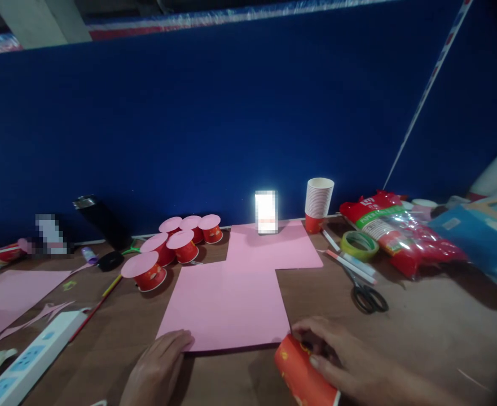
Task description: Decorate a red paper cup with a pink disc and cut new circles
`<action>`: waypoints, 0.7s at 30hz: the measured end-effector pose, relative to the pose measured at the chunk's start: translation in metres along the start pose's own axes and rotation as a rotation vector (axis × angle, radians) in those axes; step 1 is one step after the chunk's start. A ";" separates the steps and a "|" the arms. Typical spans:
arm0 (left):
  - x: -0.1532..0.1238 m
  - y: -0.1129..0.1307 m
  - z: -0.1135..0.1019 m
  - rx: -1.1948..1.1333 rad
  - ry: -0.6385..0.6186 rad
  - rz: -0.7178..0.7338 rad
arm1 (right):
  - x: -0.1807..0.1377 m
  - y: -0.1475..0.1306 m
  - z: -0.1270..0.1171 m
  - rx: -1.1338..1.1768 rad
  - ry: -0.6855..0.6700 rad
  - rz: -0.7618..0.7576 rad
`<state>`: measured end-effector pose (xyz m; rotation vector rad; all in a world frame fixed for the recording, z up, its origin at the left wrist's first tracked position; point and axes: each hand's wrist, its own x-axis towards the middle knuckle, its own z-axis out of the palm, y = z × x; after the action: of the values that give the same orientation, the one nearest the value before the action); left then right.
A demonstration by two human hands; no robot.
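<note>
A pink paper sheet (231,304) lies on the brown table in front of me, overlapping a second pink sheet (293,248) behind it. My left hand (159,361) rests flat, with its fingertips on the near left corner of the front sheet. My right hand (337,355) grips a red paper cup (301,375), tilted on its side by the near right corner. Part of the cup is hidden by the fingers and the frame edge. To the left stand several red cups (183,248) upside down or cut short, each topped with a pink paper disc (140,264).
Behind are a bright phone (266,211) and a stack of paper cups (319,203). On the right lie tape (359,246), markers (352,266), scissors (369,299) and a red plastic packet (404,231). On the left are a power strip (36,355), a pencil (98,307) and a black bottle (102,220).
</note>
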<state>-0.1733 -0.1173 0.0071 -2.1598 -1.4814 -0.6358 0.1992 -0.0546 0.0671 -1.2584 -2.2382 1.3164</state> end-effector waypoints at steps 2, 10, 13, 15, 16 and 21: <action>0.000 0.001 0.000 -0.010 -0.009 -0.010 | -0.005 -0.006 -0.002 -0.027 -0.012 0.004; -0.009 -0.004 0.010 -0.024 -0.064 -0.024 | -0.017 -0.017 0.005 0.071 -0.182 0.102; -0.012 -0.005 0.013 0.000 -0.051 -0.003 | -0.014 -0.012 0.003 0.151 -0.269 0.074; -0.012 -0.005 0.014 0.018 -0.043 0.009 | -0.010 -0.008 -0.007 0.215 -0.266 0.047; -0.012 -0.005 0.014 0.022 -0.045 0.017 | -0.008 -0.005 -0.016 0.236 -0.225 0.037; -0.012 -0.007 0.014 0.020 -0.023 0.040 | 0.008 0.032 -0.091 -0.080 0.353 -0.010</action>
<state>-0.1819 -0.1153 -0.0107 -2.1824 -1.4467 -0.5825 0.2654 0.0121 0.0905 -1.3810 -2.0591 0.9217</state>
